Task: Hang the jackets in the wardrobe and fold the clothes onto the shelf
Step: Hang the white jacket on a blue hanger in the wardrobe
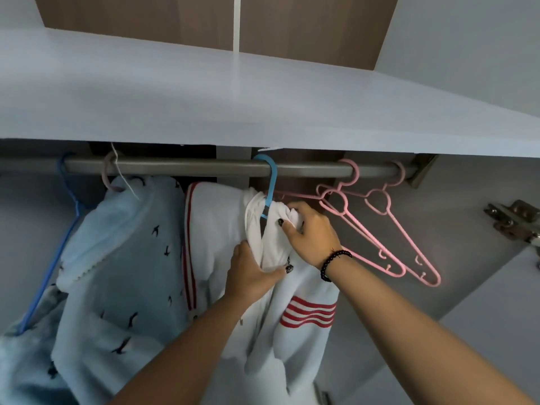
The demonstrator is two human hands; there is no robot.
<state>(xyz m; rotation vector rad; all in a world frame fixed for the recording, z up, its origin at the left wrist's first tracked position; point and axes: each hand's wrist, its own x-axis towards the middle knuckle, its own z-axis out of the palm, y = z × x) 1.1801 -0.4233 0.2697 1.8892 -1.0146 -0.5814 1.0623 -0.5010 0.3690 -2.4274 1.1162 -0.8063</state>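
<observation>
White jacket with red stripes (222,229) hanging on a blue hanger (270,185) hooked at the middle of the wardrobe rail (190,166), beneath the shelf (204,97). Left hand (252,273), fingers curled, grips the bunched collar fabric from below; right hand (309,229), a beaded bracelet (333,264) at its wrist, pinches the same fabric just beside the hanger neck. A pale blue patterned jacket (122,258) hangs toward the rail's left end; two bare pink hangers (380,223) hang near its right end.
</observation>
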